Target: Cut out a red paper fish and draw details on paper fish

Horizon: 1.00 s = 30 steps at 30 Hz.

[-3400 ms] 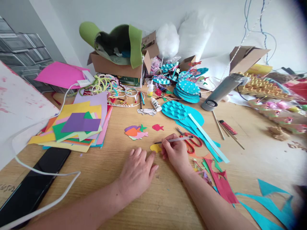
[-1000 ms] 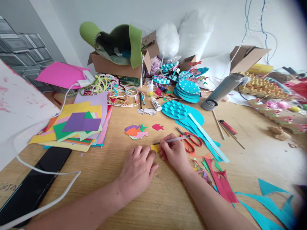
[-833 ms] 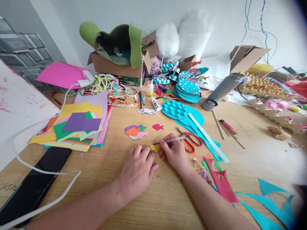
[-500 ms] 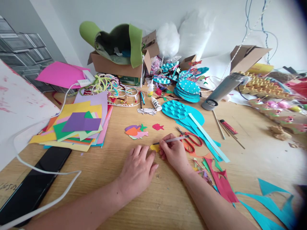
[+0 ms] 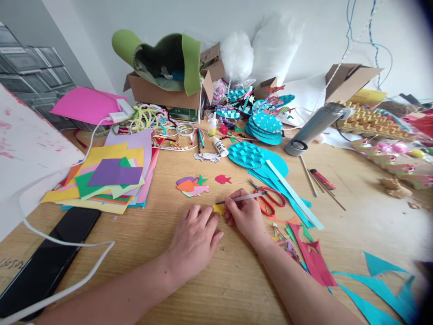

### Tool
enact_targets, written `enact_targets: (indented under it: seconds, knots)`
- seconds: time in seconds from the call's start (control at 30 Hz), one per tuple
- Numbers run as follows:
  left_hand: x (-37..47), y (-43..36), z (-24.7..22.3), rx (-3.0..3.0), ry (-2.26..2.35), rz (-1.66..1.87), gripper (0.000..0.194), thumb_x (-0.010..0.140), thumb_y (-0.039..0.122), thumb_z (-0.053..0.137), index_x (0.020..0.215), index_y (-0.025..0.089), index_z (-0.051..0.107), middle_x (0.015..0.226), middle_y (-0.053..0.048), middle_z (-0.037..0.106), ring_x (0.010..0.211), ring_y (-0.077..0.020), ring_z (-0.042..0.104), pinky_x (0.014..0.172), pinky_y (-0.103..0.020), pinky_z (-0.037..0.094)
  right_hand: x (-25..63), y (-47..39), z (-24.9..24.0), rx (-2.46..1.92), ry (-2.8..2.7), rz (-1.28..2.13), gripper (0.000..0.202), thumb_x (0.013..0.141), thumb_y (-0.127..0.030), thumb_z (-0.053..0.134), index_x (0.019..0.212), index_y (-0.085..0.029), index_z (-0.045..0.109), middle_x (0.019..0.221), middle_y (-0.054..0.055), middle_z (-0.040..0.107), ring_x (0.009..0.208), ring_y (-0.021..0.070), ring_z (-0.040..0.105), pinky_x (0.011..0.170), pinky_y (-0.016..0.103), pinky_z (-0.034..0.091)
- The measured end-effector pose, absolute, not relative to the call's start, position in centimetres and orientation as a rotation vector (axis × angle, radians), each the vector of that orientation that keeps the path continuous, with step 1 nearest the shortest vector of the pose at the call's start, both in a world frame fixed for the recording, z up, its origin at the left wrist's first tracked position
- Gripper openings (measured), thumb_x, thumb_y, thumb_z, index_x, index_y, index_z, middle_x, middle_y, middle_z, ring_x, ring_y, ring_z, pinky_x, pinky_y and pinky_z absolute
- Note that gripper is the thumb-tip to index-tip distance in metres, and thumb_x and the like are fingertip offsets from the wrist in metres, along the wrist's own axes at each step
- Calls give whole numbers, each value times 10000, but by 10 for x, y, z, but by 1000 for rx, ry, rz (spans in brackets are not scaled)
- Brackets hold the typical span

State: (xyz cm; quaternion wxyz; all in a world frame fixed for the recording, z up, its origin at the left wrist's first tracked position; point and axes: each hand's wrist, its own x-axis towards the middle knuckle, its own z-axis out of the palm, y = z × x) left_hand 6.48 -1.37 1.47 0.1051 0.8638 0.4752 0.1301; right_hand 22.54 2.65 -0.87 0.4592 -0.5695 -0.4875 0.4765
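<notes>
My right hand (image 5: pixel 244 213) is closed around a slim pen (image 5: pixel 248 196), its tip pointing left over a small yellow paper piece (image 5: pixel 219 208). That piece lies on the wooden table, partly covered by my fingers. My left hand (image 5: pixel 198 234) rests flat beside it, fingers stretched out and fingertips at the paper's left edge. Just beyond lie a red paper fish (image 5: pixel 223 179) and a small pile of paper fish (image 5: pixel 192 186) in orange, purple, pink and green. Red-handled scissors (image 5: pixel 272 201) lie right of my right hand, near the pen's back end.
Coloured paper sheets (image 5: pixel 111 178) and a black phone (image 5: pixel 50 257) with a white cable lie left. Paper scraps (image 5: pixel 313 257) lie by my right forearm. Blue paper discs and strips (image 5: pixel 294 194), glue bottles (image 5: pixel 221 147) and a grey metal flask (image 5: pixel 314 128) stand or lie farther back.
The two frames are nearly alike. My left fingers and the yellow paper have shifted very slightly; the pen stays in my right hand.
</notes>
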Motion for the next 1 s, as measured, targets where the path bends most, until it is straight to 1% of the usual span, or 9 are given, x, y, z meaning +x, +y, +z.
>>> enact_targets:
  seconds: [0.57, 0.83, 1.0]
  knots:
    - [65, -12, 16, 2556, 1403, 358, 257, 925, 301, 491, 1152, 204, 564, 1089, -67, 569, 978, -265, 463, 831, -462, 435, 225, 26, -8, -1402, -1225, 1184, 220, 822, -372, 616, 778, -210, 473, 472, -60, 554, 343, 101, 497, 339, 177, 379]
    - [64, -14, 12, 2530, 1438, 413, 291, 919, 313, 500, 1179, 199, 565, 1176, -96, 527, 1054, -275, 451, 904, -473, 441, 226, 27, -9, -1403, -1226, 1189, 212, 820, -358, 616, 775, -209, 472, 473, -57, 555, 346, 103, 502, 336, 178, 382]
    - [64, -14, 11, 2547, 1421, 417, 284, 925, 314, 488, 1172, 199, 569, 1225, -84, 530, 1054, -275, 451, 909, -472, 437, 226, 26, -10, -1406, -1229, 1184, 212, 826, -361, 607, 775, -206, 473, 474, -52, 557, 348, 106, 507, 335, 180, 385]
